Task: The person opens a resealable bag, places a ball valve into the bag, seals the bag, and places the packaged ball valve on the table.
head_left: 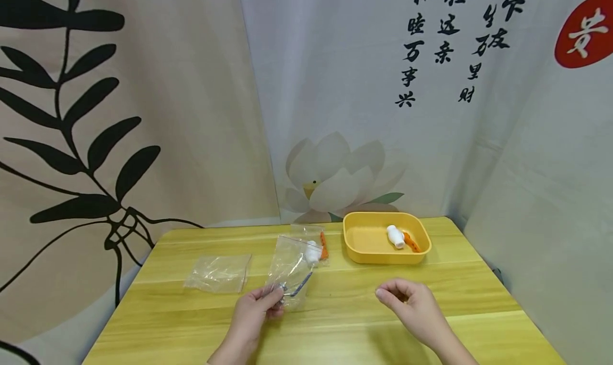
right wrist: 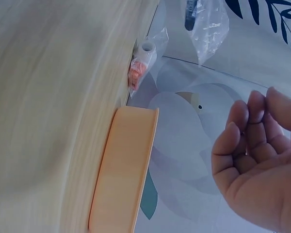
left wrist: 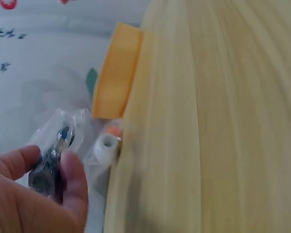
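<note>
"Left hand [head_left: 258, 307] is pinching the bag [head_left: 289, 261] by its near end, above the table [head_left: 345, 328]; right hand [head_left: 415, 306] is hanging loosely curled, holding nothing!"

"How's it handling?"

"Probably feeling light, limp, slippery; the blue piece [head_left: 301, 284] inside is likely adding stiffness, making that end the surest grip."

"What is the tabletop [head_left: 335, 333] made of?"
"It looks like smooth wood, pale-grained, with a soft sheen."
"And the tray [head_left: 362, 258]?"
"Plastic, by its look, and smooth."
"The held bag [head_left: 289, 258]?"
"Thin clear plastic, glossy and crinkled. The flat bag [head_left: 217, 273] looks the same."
"The white piece [head_left: 396, 237]?"
"Smooth, plastic-looking."
"The hanging [head_left: 206, 115] behind?"
"Matt cloth, softly rippled."
</note>
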`<control>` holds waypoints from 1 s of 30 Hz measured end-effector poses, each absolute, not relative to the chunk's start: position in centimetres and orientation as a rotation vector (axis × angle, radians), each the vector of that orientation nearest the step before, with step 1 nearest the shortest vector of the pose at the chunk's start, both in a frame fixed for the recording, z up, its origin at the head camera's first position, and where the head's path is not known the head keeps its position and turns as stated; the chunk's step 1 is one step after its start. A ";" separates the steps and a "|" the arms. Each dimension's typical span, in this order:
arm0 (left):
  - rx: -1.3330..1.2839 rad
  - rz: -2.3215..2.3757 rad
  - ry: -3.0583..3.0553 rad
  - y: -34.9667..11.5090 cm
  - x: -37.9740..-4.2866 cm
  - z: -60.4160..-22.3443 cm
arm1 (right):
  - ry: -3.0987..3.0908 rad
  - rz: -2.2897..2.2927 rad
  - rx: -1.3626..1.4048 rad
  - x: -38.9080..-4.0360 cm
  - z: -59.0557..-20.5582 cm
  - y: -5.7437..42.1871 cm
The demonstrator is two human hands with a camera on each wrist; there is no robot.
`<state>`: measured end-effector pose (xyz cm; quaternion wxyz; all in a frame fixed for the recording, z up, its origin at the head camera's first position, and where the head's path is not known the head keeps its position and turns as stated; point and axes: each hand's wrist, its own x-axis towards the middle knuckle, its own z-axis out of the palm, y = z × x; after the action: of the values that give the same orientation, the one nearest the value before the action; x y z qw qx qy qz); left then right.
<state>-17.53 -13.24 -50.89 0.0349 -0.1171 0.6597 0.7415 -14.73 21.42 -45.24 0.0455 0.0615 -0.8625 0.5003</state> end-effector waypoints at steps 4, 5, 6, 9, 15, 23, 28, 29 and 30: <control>-0.443 2.282 2.056 -14.1 -18.9 -50.9 | -2.652 1.534 0.201 -14.4 -45.3 21.6; -0.455 2.291 2.044 -14.3 -19.3 -50.9 | -2.657 1.532 0.212 -14.4 -45.4 21.6; -0.465 2.307 2.023 -14.4 -19.7 -50.9 | -2.661 1.528 0.222 -14.3 -45.4 21.6; -0.491 2.357 1.971 -14.9 -21.1 -50.8 | -2.665 1.520 0.246 -14.2 -45.5 21.7; -0.564 2.363 2.016 -15.8 -24.1 -50.9 | -2.641 1.515 0.331 -14.2 -45.8 21.8; -0.642 2.351 2.057 -15.1 -26.8 -51.1 | -2.637 1.495 0.376 -14.2 -46.1 21.6; -0.662 2.381 2.023 -14.3 -27.7 -51.5 | -2.654 1.485 0.357 -14.1 -46.0 21.2; -0.670 2.381 2.018 -14.2 -27.9 -51.6 | -2.659 1.484 0.356 -14.1 -46.1 21.1; -0.677 2.380 2.016 -14.1 -27.9 -51.7 | -2.663 1.483 0.361 -14.1 -46.1 21.1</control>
<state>-27.94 -14.15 -51.66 -0.0251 -0.2119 0.6314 0.7455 -14.08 21.08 -46.07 0.0361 0.1175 -0.8671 0.4828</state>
